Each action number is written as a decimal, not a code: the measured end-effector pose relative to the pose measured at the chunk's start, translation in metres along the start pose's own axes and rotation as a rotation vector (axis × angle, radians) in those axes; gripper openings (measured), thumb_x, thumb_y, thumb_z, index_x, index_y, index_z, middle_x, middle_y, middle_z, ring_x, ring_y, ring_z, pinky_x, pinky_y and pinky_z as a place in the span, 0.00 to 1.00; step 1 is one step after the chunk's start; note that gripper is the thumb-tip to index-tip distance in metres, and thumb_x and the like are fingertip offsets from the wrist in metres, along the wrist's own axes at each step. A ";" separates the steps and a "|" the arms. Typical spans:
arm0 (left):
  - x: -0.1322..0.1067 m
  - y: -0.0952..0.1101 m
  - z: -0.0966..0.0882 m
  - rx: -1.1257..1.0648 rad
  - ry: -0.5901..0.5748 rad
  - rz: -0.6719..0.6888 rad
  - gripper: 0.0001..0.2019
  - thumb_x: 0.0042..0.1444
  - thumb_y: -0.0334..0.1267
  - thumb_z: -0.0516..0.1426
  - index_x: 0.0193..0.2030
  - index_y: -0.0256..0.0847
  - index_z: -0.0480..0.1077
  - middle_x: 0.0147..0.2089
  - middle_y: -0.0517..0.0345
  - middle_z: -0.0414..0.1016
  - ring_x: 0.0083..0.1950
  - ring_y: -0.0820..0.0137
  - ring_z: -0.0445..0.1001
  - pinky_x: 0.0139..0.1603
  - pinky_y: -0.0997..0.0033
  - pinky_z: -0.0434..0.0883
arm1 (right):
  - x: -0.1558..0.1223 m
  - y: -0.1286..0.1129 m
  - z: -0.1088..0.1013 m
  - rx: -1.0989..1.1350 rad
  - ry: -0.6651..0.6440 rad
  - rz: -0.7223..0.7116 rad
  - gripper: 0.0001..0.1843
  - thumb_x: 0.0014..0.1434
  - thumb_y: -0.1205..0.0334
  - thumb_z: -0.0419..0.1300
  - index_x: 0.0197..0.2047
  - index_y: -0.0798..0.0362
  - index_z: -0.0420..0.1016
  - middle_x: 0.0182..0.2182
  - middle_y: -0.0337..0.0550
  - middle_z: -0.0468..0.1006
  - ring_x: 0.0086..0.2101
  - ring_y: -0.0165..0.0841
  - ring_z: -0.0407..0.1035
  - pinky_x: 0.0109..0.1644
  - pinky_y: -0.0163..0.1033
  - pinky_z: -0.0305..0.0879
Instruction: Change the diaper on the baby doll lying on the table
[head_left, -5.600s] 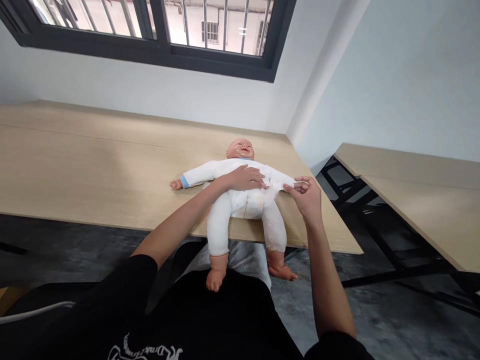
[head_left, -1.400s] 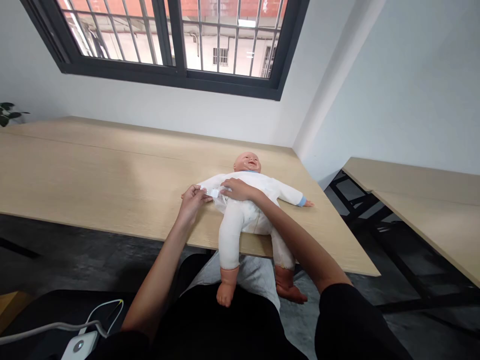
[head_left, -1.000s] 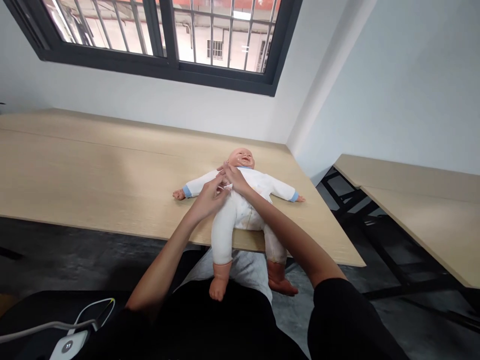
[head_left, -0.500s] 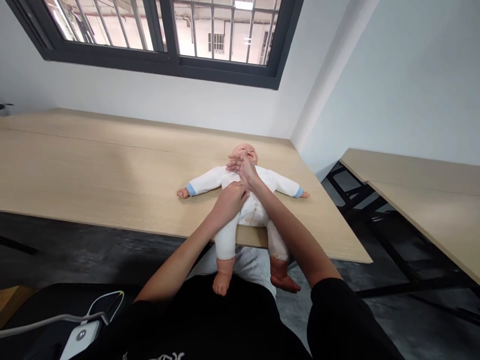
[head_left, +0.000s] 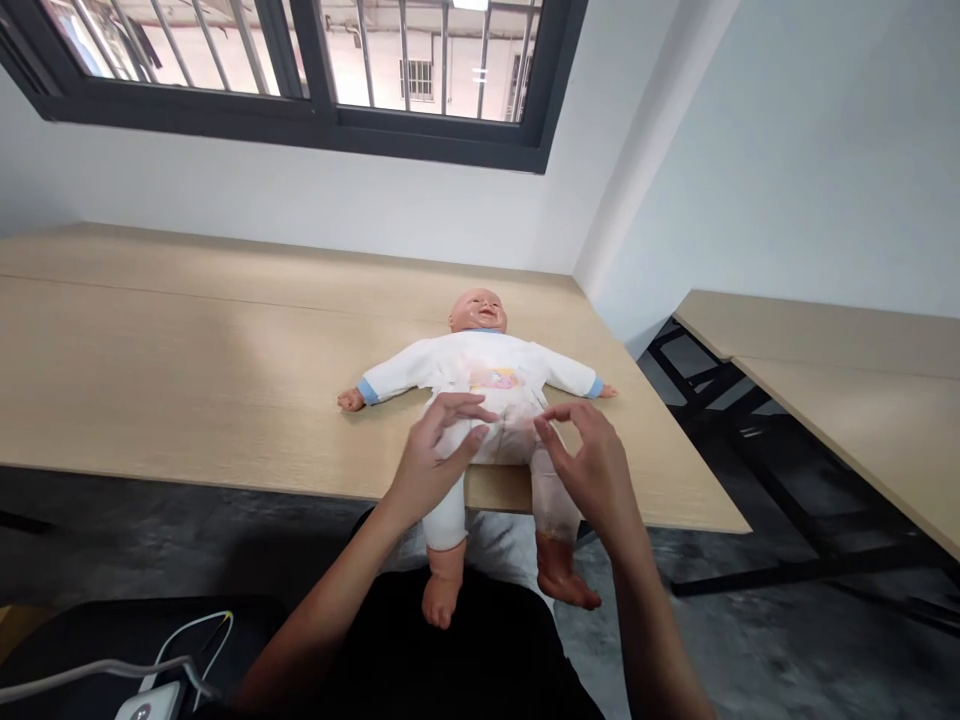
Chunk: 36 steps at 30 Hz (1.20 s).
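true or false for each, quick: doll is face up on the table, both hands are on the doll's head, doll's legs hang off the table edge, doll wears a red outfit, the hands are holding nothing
1. The doll lies face up on the table. True.
2. Both hands are on the doll's head. False: the left hand and right hand are down by its hips and thighs.
3. The doll's legs hang off the table's near edge. True.
4. The doll wears a red outfit. False: it is white with blue cuffs.
5. The hands hold nothing. True: both are open, fingers spread.
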<state>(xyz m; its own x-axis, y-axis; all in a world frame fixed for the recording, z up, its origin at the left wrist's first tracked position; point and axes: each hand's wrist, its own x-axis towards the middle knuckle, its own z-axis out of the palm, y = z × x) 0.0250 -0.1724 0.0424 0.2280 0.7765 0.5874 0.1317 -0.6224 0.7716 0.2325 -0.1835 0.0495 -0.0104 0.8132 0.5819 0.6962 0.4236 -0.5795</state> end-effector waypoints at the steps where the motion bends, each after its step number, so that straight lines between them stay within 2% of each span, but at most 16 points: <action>1: -0.003 0.002 -0.003 0.033 0.119 -0.015 0.06 0.66 0.38 0.55 0.48 0.43 0.69 0.44 0.55 0.77 0.48 0.66 0.76 0.53 0.66 0.70 | -0.012 0.002 -0.001 -0.096 -0.013 -0.007 0.13 0.67 0.51 0.58 0.37 0.51 0.73 0.38 0.47 0.77 0.41 0.45 0.71 0.51 0.53 0.65; 2: -0.006 0.003 -0.006 0.112 0.191 -0.015 0.03 0.64 0.38 0.57 0.42 0.42 0.70 0.41 0.56 0.76 0.46 0.65 0.75 0.52 0.65 0.70 | -0.022 0.002 -0.002 -0.168 -0.030 -0.011 0.11 0.67 0.52 0.59 0.38 0.51 0.73 0.40 0.48 0.77 0.42 0.46 0.70 0.51 0.53 0.64; 4: -0.014 0.002 -0.010 0.312 0.205 -0.008 0.05 0.61 0.38 0.61 0.36 0.42 0.69 0.39 0.57 0.73 0.46 0.63 0.72 0.52 0.62 0.67 | -0.034 0.001 0.000 -0.270 -0.070 -0.012 0.08 0.65 0.55 0.61 0.41 0.51 0.74 0.44 0.49 0.76 0.45 0.47 0.69 0.51 0.54 0.63; 7: -0.025 -0.006 -0.012 0.533 0.134 -0.050 0.08 0.57 0.39 0.65 0.38 0.41 0.69 0.41 0.55 0.72 0.47 0.59 0.69 0.51 0.59 0.66 | -0.039 -0.004 0.006 -0.361 -0.100 0.013 0.07 0.62 0.61 0.65 0.43 0.53 0.74 0.49 0.49 0.73 0.48 0.47 0.67 0.51 0.52 0.63; 9: -0.029 -0.014 -0.012 0.583 0.133 -0.071 0.14 0.55 0.39 0.66 0.44 0.41 0.69 0.45 0.53 0.71 0.51 0.58 0.68 0.53 0.57 0.66 | -0.039 -0.005 0.011 -0.371 -0.103 0.035 0.07 0.60 0.65 0.66 0.42 0.54 0.75 0.49 0.49 0.73 0.48 0.46 0.67 0.51 0.51 0.64; 11: -0.028 -0.021 -0.012 0.571 0.166 -0.057 0.22 0.54 0.41 0.67 0.52 0.41 0.66 0.51 0.50 0.70 0.56 0.56 0.67 0.57 0.54 0.66 | -0.038 -0.003 0.014 -0.360 -0.090 0.046 0.06 0.60 0.67 0.66 0.41 0.55 0.75 0.48 0.49 0.72 0.48 0.45 0.68 0.51 0.50 0.64; 13: -0.023 -0.027 -0.012 0.510 0.193 -0.050 0.25 0.56 0.44 0.65 0.57 0.41 0.64 0.56 0.47 0.69 0.60 0.56 0.66 0.62 0.52 0.64 | -0.037 -0.001 0.016 -0.350 -0.079 0.045 0.05 0.60 0.68 0.66 0.40 0.56 0.75 0.48 0.50 0.72 0.47 0.45 0.68 0.51 0.50 0.65; 18: 0.000 -0.041 -0.016 0.335 0.139 -0.167 0.14 0.64 0.43 0.57 0.53 0.41 0.67 0.54 0.49 0.71 0.59 0.60 0.69 0.63 0.54 0.65 | -0.038 0.001 0.017 -0.342 -0.073 0.031 0.04 0.61 0.68 0.65 0.41 0.56 0.75 0.47 0.50 0.72 0.46 0.45 0.68 0.51 0.50 0.66; 23: 0.015 -0.061 -0.029 0.323 0.232 -0.219 0.14 0.59 0.41 0.58 0.50 0.39 0.69 0.54 0.46 0.71 0.58 0.60 0.70 0.62 0.54 0.67 | -0.040 0.001 0.016 -0.336 -0.087 0.020 0.05 0.62 0.66 0.64 0.42 0.55 0.74 0.47 0.50 0.72 0.46 0.45 0.68 0.50 0.51 0.66; 26: 0.021 -0.065 -0.035 0.259 0.162 -0.238 0.11 0.58 0.41 0.57 0.45 0.37 0.72 0.50 0.46 0.75 0.55 0.60 0.72 0.60 0.54 0.68 | -0.039 0.001 0.015 -0.337 -0.088 0.001 0.05 0.64 0.64 0.62 0.43 0.54 0.72 0.48 0.49 0.72 0.46 0.45 0.68 0.49 0.50 0.65; 29: 0.025 -0.060 -0.035 0.173 0.063 -0.254 0.12 0.58 0.44 0.58 0.43 0.38 0.75 0.47 0.48 0.77 0.52 0.60 0.74 0.58 0.56 0.69 | -0.038 0.001 0.014 -0.347 -0.077 0.002 0.04 0.65 0.62 0.61 0.42 0.53 0.72 0.46 0.48 0.72 0.44 0.45 0.69 0.47 0.50 0.65; 33: 0.029 -0.053 -0.032 0.180 0.014 -0.264 0.14 0.54 0.46 0.62 0.42 0.39 0.75 0.48 0.48 0.77 0.53 0.59 0.74 0.56 0.57 0.69 | -0.035 -0.002 0.016 -0.340 -0.056 -0.006 0.05 0.66 0.62 0.60 0.43 0.54 0.72 0.45 0.50 0.73 0.46 0.46 0.68 0.49 0.51 0.65; 36: 0.032 -0.050 -0.036 0.185 -0.068 -0.301 0.15 0.52 0.46 0.63 0.43 0.39 0.74 0.50 0.48 0.75 0.54 0.59 0.73 0.55 0.58 0.70 | -0.026 -0.008 0.021 -0.278 -0.055 -0.058 0.05 0.65 0.63 0.61 0.44 0.55 0.73 0.46 0.50 0.74 0.48 0.45 0.68 0.53 0.51 0.64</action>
<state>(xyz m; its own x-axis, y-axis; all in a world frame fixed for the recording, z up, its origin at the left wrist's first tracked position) -0.0086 -0.1125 0.0311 0.2152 0.9234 0.3178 0.3738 -0.3786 0.8467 0.2121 -0.1994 0.0267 -0.0893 0.8147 0.5730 0.8634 0.3501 -0.3633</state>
